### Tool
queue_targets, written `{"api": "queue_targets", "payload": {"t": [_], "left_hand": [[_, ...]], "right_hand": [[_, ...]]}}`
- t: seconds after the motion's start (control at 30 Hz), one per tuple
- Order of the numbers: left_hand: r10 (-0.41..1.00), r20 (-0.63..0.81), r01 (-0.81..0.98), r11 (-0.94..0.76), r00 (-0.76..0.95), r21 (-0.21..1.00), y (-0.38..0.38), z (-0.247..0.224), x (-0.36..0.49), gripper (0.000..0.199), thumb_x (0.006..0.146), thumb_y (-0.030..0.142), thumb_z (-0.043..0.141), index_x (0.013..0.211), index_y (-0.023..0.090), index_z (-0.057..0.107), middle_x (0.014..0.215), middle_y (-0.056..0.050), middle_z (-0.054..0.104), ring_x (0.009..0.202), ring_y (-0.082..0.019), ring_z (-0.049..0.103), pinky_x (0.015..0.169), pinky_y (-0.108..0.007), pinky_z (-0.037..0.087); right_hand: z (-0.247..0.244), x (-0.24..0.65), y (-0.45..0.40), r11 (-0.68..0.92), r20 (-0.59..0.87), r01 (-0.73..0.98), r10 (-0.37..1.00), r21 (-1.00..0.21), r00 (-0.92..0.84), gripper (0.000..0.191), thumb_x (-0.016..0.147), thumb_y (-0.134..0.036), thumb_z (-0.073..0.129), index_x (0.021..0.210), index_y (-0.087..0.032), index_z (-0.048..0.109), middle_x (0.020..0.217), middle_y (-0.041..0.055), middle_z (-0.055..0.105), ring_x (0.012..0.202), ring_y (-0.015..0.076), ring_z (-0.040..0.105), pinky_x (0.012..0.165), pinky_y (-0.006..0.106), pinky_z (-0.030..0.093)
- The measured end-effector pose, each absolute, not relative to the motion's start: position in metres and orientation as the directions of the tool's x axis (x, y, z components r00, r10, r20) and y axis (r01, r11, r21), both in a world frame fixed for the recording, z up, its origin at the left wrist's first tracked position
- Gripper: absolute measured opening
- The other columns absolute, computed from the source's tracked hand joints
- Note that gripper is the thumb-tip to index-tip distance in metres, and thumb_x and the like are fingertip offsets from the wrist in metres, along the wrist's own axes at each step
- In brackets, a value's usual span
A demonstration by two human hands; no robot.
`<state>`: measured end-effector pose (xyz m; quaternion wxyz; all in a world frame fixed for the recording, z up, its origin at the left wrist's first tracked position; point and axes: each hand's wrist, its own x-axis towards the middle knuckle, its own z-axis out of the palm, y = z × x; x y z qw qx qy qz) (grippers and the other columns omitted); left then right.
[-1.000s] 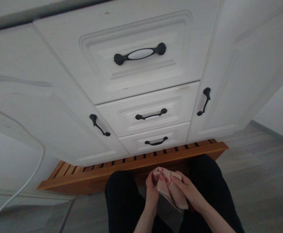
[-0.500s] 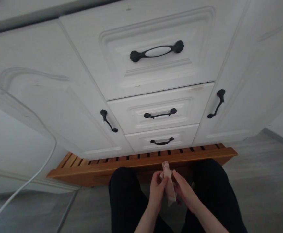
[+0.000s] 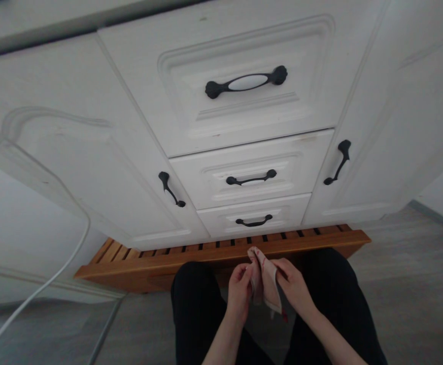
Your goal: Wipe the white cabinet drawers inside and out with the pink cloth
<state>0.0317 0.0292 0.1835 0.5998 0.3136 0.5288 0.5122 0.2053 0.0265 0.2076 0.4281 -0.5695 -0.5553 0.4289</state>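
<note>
Between my knees I hold a small pale pink cloth (image 3: 270, 282) with reddish markings and a light edge. It is folded, with a gap between its two sides, and a bit of red shows at its lower right corner. My left hand (image 3: 239, 288) pinches the left side of the cloth between thumb and fingers. On the opposite side, my right hand (image 3: 293, 285) grips its right edge, the fingertips partly hidden behind the fabric. Whether the cloth is a pouch or a flat piece, I cannot tell.
A low wooden slatted bench (image 3: 160, 263) stands just beyond my knees. Behind it rises a white cabinet (image 3: 191, 121) with three shut drawers and side doors, all with dark handles. A white cable (image 3: 69, 256) hangs at the left above the grey floor (image 3: 407, 294).
The cloth was bunched narrow and upright; now it is spread wider, its sides parted. My hands have moved apart, the left one slightly left and the right one slightly right and up.
</note>
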Motion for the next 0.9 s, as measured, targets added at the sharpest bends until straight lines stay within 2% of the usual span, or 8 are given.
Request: {"api": "queue_targets", "payload": {"t": [0.13,0.37,0.43,0.53,0.6,0.7,0.77,0.9], "left_hand": [[0.954,-0.182,-0.060,0.173,-0.240,0.983,0.047,0.187,-0.003,0.037,0.071,0.054,0.077,0.083,0.019,0.071,0.079,-0.002,0.068,0.077,-0.018,0.059,0.076,-0.029,0.046],[0.960,0.016,0.178,0.036,-0.280,0.983,0.072,0.203,-0.040,0.029,0.075,0.049,0.071,0.083,0.021,0.075,0.086,-0.005,0.074,0.087,-0.024,0.064,0.086,-0.034,0.048],[0.961,0.031,0.189,0.023,-0.275,0.982,0.075,0.208,-0.043,0.032,0.077,0.052,0.070,0.085,0.021,0.076,0.087,-0.005,0.074,0.085,-0.023,0.064,0.081,-0.033,0.050],[0.959,0.013,0.169,0.037,-0.282,0.985,0.078,0.214,-0.045,0.044,0.076,0.060,0.069,0.092,0.020,0.075,0.088,-0.006,0.072,0.077,-0.021,0.062,0.063,-0.029,0.049],[0.959,0.003,0.133,0.036,-0.284,0.990,0.082,0.218,-0.045,0.050,0.075,0.066,0.068,0.095,0.020,0.073,0.088,-0.006,0.070,0.075,-0.020,0.061,0.057,-0.026,0.048],[0.963,0.004,0.079,0.018,-0.268,0.997,0.088,0.224,-0.046,0.054,0.074,0.069,0.067,0.093,0.019,0.070,0.086,-0.005,0.068,0.074,-0.018,0.060,0.060,-0.027,0.051],[0.969,0.009,0.058,0.005,-0.248,0.998,0.092,0.230,-0.047,0.053,0.073,0.068,0.069,0.092,0.019,0.070,0.085,-0.004,0.067,0.073,-0.017,0.059,0.061,-0.027,0.052],[0.978,0.025,0.033,-0.019,-0.207,0.999,0.096,0.237,-0.049,0.047,0.075,0.063,0.070,0.092,0.020,0.068,0.085,-0.002,0.064,0.077,-0.017,0.059,0.065,-0.027,0.054]], "right_hand": [[0.203,0.253,0.039,0.102,0.156,0.545,0.986,-0.832,0.054,0.033,0.087,-0.026,0.044,0.104,-0.025,0.073,0.105,0.0087,0.067,0.101,0.0261,0.065,0.098,0.045,0.049],[0.208,0.325,0.066,0.179,0.246,0.723,0.969,-0.667,-0.013,0.034,0.089,-0.029,0.044,0.104,-0.026,0.074,0.103,0.0093,0.070,0.101,0.0269,0.066,0.097,0.044,0.052],[0.214,0.335,0.066,0.220,0.270,0.758,0.961,-0.614,-0.060,0.033,0.090,-0.030,0.045,0.104,-0.028,0.075,0.105,0.0086,0.072,0.103,0.0263,0.067,0.094,0.041,0.054],[0.224,0.340,0.062,0.315,0.366,0.797,0.922,-0.516,-0.127,0.039,0.090,-0.021,0.041,0.114,-0.027,0.071,0.112,0.0070,0.074,0.099,0.0223,0.071,0.084,0.034,0.058],[0.233,0.339,0.059,0.419,0.454,0.817,0.863,-0.395,-0.223,0.046,0.088,-0.013,0.039,0.121,-0.025,0.068,0.116,0.0064,0.075,0.096,0.0197,0.073,0.079,0.030,0.060],[0.252,0.338,0.056,0.572,0.566,0.812,0.709,-0.114,-0.420,0.047,0.086,-0.007,0.041,0.121,-0.023,0.067,0.114,0.0054,0.077,0.094,0.0187,0.074,0.077,0.028,0.061],[0.268,0.339,0.056,0.607,0.620,0.794,0.612,0.031,-0.491,0.044,0.087,-0.006,0.043,0.120,-0.023,0.068,0.113,0.0054,0.077,0.093,0.0188,0.075,0.079,0.028,0.060],[0.290,0.343,0.057,0.595,0.671,0.797,0.550,0.101,-0.496,0.041,0.090,-0.004,0.044,0.120,-0.021,0.067,0.111,0.0073,0.077,0.094,0.0184,0.074,0.082,0.027,0.059]]}}
